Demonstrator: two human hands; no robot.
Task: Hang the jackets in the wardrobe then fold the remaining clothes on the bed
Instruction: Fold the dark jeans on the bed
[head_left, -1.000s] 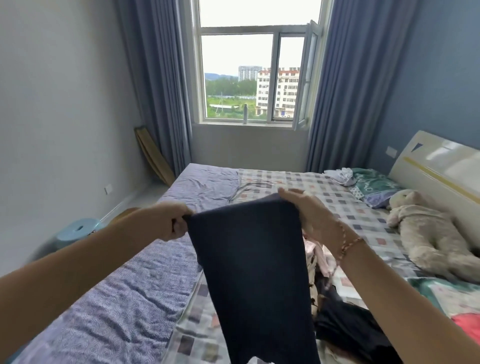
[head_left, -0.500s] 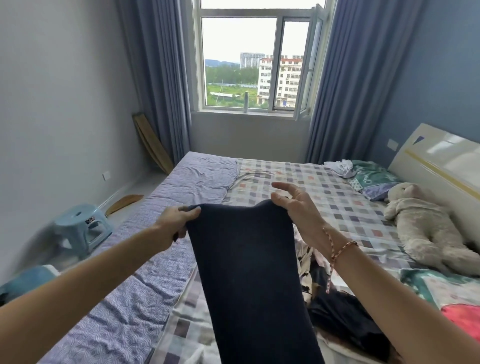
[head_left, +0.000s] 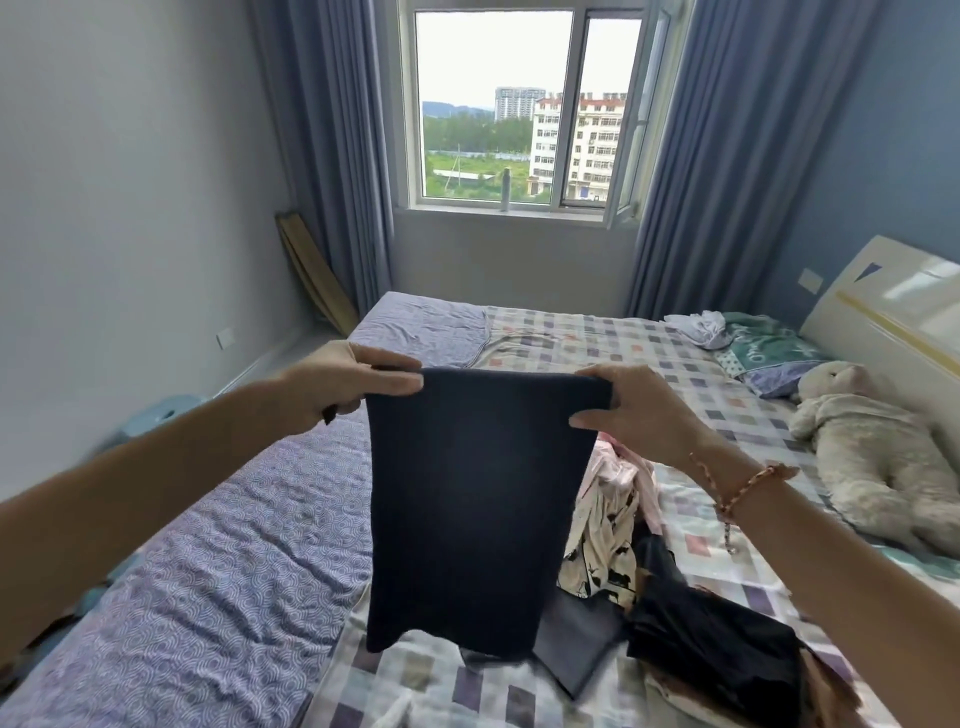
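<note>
Navy garment (head_left: 478, 499) hangs in the air over the bed (head_left: 234, 545), its top edge pulled flat and level between both hands. What kind of garment it is cannot be told, as only a plain dark panel shows. Whether its lower hem touches the checked sheet is also unclear. The left hand (head_left: 353, 387) pinches the upper left corner, thumb in front and fingers hidden behind the cloth. The right hand (head_left: 641, 410) pinches the upper right corner in the same way. The hanging cloth covers part of the pile of clothes (head_left: 608, 512) behind it, and a black garment (head_left: 717, 642) lies beside that pile. Half a second ago the right hand was spread open against the top edge; now it grips it, and the edge, bowed before, is straight.
</note>
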